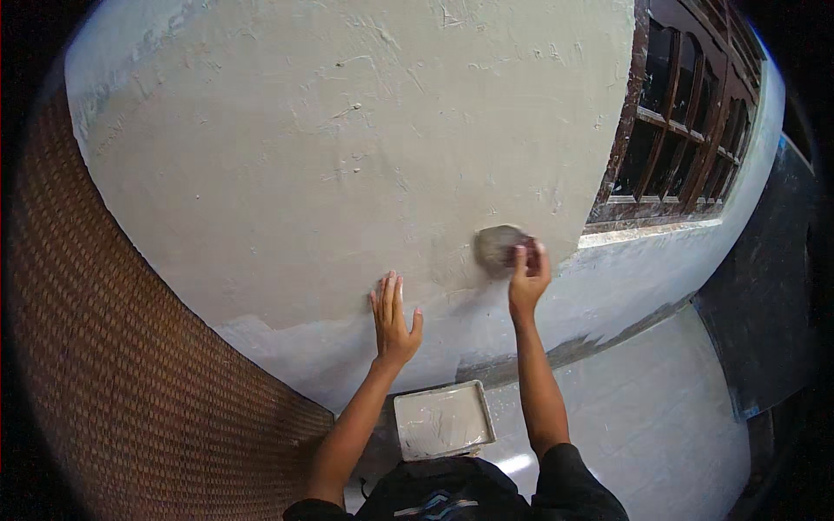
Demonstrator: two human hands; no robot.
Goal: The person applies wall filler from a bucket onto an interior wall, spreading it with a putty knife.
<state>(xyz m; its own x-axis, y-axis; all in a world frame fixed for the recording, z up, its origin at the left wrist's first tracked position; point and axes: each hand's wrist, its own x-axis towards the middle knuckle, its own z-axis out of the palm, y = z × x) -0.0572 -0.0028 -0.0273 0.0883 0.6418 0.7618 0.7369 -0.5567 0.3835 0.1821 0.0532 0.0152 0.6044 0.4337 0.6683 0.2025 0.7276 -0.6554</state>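
Note:
My right hand [528, 282] grips a flat grey putty scraper [498, 248], blurred, its blade against or very near the wall [287, 182]; I cannot tell whether it touches. A brownish part, perhaps its handle, shows by my fingers. To the left, my left hand [395, 323] holds nothing; its fingers are stretched out and seem to rest on the wall. Beige putty coats most of the wall, with small ridges and lumps. Its lower edge runs just below both hands, over a whitish surface. Below and between my arms is a shallow tray [488, 415] of pale putty.
A brown woven panel [165, 365] stands along the left. On the upper right is a brown wooden window frame [624, 143] with panes, above a pale sill [647, 231]. Light grey floor [634, 391] lies at lower right, beside a dark sheet [764, 286].

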